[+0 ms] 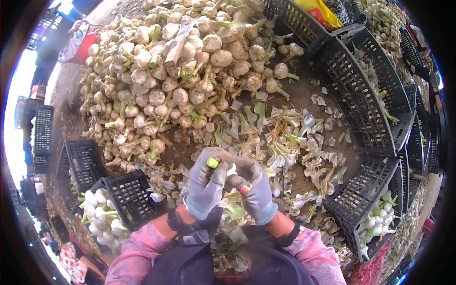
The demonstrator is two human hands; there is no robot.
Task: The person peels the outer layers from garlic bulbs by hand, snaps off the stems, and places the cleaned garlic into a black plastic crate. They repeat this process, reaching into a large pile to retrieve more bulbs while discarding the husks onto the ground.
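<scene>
Both hands wear dusty grey gloves and meet low in the middle of the view. My left hand (205,187) is closed around a garlic bulb, whose cut green stem (212,163) sticks out above the thumb. Most of the bulb is hidden by the fingers; a white bit shows between the hands. My right hand (259,192), with orange tape on its thumb, is closed with its fingers against the same bulb. Beyond the hands rises a large pile of unpeeled garlic bulbs (180,97). A flat tool with a wooden handle (175,53) lies on the pile.
Loose garlic skins (285,152) cover the ground in front of me. Black plastic crates stand at the left (130,197) and right (365,185), some holding cleaned white garlic (100,213). A red container (86,46) and yellow bag (325,10) are farther off. Part of another person (73,261) shows lower left.
</scene>
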